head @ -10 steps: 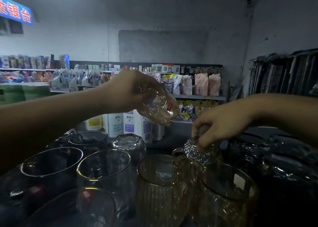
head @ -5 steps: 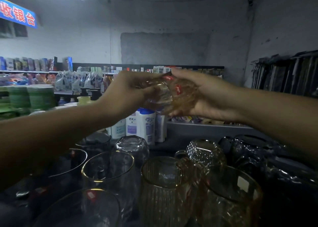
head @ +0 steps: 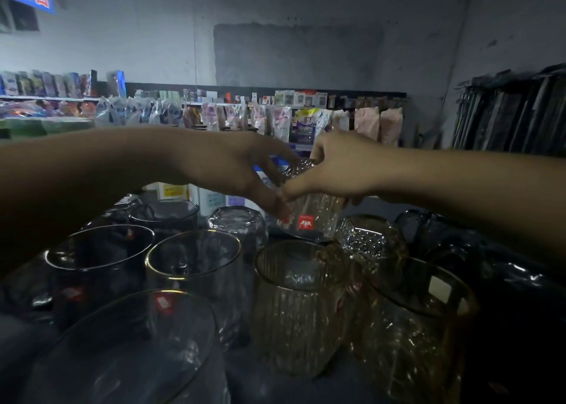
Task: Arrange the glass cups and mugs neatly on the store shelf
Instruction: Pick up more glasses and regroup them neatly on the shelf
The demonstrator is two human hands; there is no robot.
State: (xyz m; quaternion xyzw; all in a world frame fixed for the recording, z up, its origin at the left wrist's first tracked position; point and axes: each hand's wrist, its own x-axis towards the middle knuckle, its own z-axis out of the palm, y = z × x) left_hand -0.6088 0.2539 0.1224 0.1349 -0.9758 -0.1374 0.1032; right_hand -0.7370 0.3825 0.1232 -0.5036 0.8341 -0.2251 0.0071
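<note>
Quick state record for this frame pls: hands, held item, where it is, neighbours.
held: clear textured glass, red sticker
right hand: grips it from the right
left hand: fingers and thumb round its left side
position: low, behind amber ribbed mug; set down or not unclear
neighbours: inverted clear glass left, amber faceted cup right

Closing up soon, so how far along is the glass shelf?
Done: grey glasses and an amber mug stand in rows at the front. In hand: left hand and right hand both hold a patterned glass low at the back. Left: setting it down, perhaps righting the upside-down glass.
</note>
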